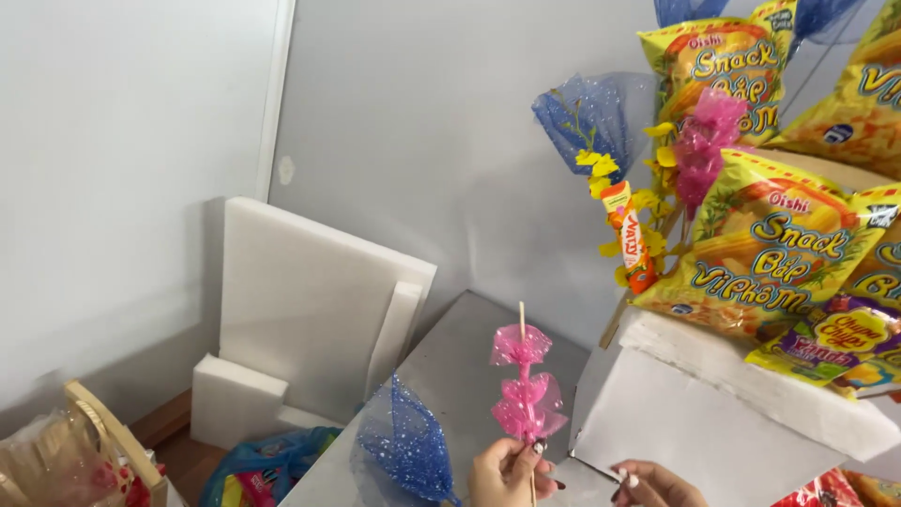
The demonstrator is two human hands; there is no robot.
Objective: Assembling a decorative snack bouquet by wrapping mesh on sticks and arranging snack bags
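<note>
My left hand point(507, 472) grips a thin wooden skewer point(522, 314) held upright, with pink dotted cellophane ruffles point(526, 387) tied along it. A blue glittery mesh cone point(410, 448) stands just left of that hand. My right hand point(654, 485) is low at the bottom edge, fingers curled near a thin dark stick beside the white foam block point(713, 422). On the block stands a bouquet of yellow snack bags point(765, 246), with a pink ruffle skewer point(702, 148), blue mesh point(593, 115) and yellow flowers point(601, 169).
White foam slabs point(310, 300) lean against the grey wall at the left. A wicker basket point(99, 437) with wrapped items sits at the bottom left, and a blue bag point(267, 467) lies on the floor. A grey tabletop point(460, 376) runs under my hands.
</note>
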